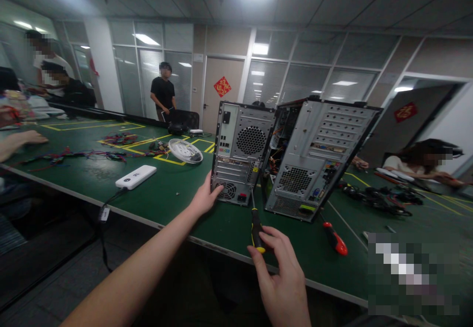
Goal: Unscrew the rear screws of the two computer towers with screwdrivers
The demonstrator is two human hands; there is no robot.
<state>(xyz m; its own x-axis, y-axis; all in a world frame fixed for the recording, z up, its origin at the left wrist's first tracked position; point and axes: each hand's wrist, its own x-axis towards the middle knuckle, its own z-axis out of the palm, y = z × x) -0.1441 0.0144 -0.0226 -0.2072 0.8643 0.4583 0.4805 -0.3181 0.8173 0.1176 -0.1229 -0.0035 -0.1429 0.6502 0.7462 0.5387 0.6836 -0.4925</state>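
A smaller computer tower [240, 154] stands upright on the green table, its rear panel toward me. My left hand [207, 196] grips its lower left edge, the thumb lying on the panel beside the fan grille and the fingers hidden behind the side. In my right hand [277, 263] is a screwdriver [256, 231] with a black and yellow handle, pinched near its end between thumb and fingers. The shaft points up at the tower's lower right edge; whether the tip sits in a screw is too small to tell. Close by on the right stands a larger computer tower [305, 169].
A red and black screwdriver [335, 239] lies right of the larger tower. To the left are a white power bank [136, 176] with a cable, a round white lid [185, 151] and tangled wires [111, 154]. Black cables [380, 196] lie right. Other people are around the table.
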